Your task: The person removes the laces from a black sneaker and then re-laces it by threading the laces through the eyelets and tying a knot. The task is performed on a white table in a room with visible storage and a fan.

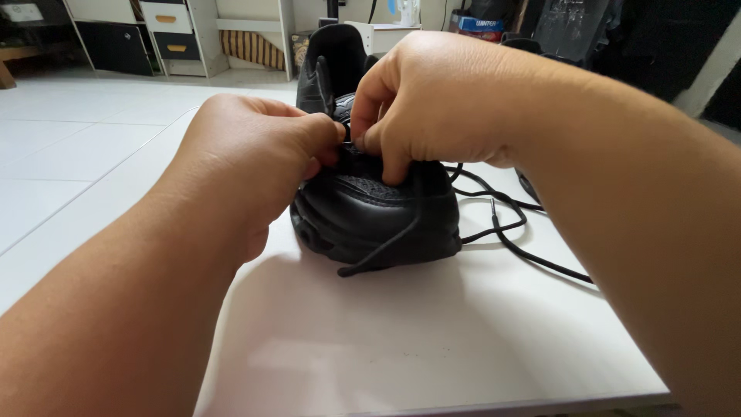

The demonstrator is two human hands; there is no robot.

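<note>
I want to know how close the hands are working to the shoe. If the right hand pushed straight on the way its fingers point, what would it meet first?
Most likely the black shoe: the right hand curls its fingers down and leftward onto the lacing on top, where the left hand also pinches. Depth is hard to judge, but they seem already touching.

We see a black shoe (370,208) whose toe and sides look like smooth leather or leather-like material with a soft sheen, while a panel on top shows a woven mesh texture. Its black lace (502,232) looks like matt cord. The white surface (432,340) beneath is smooth and matt; the white floor tiles (69,147) are glossy.
</note>
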